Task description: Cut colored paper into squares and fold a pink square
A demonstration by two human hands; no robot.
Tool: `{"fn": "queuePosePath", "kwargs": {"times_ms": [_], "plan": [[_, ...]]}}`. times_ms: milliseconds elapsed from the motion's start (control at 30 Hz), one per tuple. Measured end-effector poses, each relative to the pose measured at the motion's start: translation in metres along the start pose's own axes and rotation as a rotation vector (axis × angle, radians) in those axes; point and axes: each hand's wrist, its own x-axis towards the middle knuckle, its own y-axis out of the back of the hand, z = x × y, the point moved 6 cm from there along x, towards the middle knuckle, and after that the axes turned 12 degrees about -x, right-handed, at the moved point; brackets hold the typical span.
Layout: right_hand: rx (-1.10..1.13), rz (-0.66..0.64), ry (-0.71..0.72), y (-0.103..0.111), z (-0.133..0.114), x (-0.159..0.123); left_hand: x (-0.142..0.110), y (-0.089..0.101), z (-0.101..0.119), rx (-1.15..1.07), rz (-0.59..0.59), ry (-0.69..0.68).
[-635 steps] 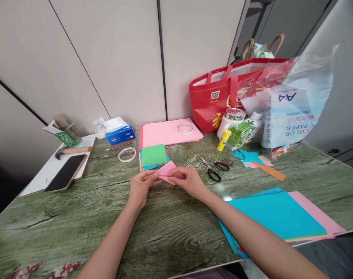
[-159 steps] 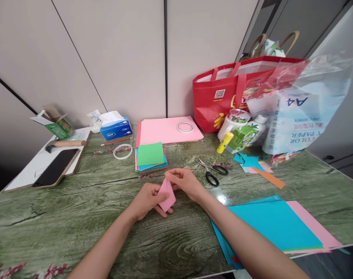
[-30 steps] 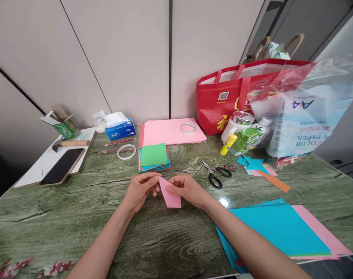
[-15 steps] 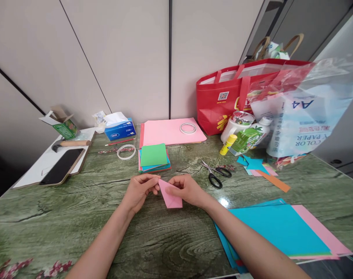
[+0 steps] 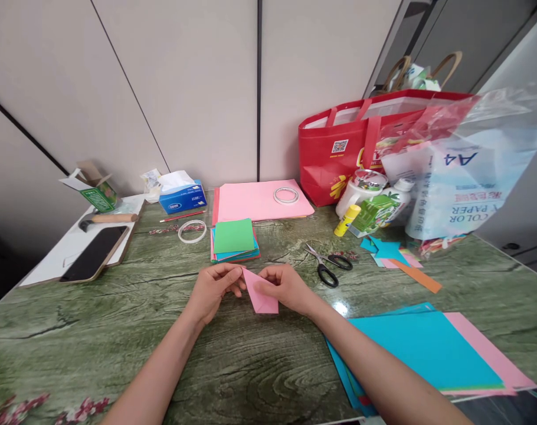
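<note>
A small folded sheet of pink paper (image 5: 262, 300) is held between my two hands above the middle of the table. My left hand (image 5: 216, 291) pinches its pointed upper left corner between thumb and fingertips. My right hand (image 5: 284, 288) grips the right side, thumb lying on the face and fingers behind, out of sight. A crease runs across the lower part of the paper. Just beyond my hands lies a stack of small coloured squares (image 5: 233, 237), green on top. Black-handled scissors (image 5: 328, 264) rest with blades apart to the right of my right hand.
Blue and pink sheets (image 5: 419, 348) lie under my right forearm. Farther right are paper scraps (image 5: 386, 252), a glue stick (image 5: 347, 221) and a red bag (image 5: 326, 156). At the back are pink sheets (image 5: 246, 200), tape rolls (image 5: 192, 231) and a tissue box (image 5: 182, 198); a phone (image 5: 95, 252) lies left.
The pink paper has shifted very slightly up and to the right, its lower edge tilting a little. Both hands keep their grip on it.
</note>
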Motion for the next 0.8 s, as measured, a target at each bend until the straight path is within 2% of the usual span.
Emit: {"fn": "queuePosePath", "kwargs": {"times_ms": [200, 367, 567, 633, 800], "plan": [[-0.038, -0.007, 0.015, -0.001, -0.001, 0.000, -0.002, 0.000, 0.002, 0.052, 0.056, -0.017], [-0.075, -0.009, 0.011, -0.003, -0.001, 0.000, -0.004, 0.002, 0.004, 0.080, 0.097, -0.093], [-0.059, 0.021, 0.009, -0.003, 0.004, 0.002, -0.003, -0.004, -0.003, 0.036, 0.046, -0.020], [-0.059, 0.019, 0.001, -0.003, 0.004, 0.002, -0.003, -0.007, -0.006, 0.087, 0.023, -0.002], [-0.094, 0.033, -0.004, -0.006, 0.002, 0.001, -0.004, -0.006, -0.007, 0.184, 0.037, -0.092]]}}
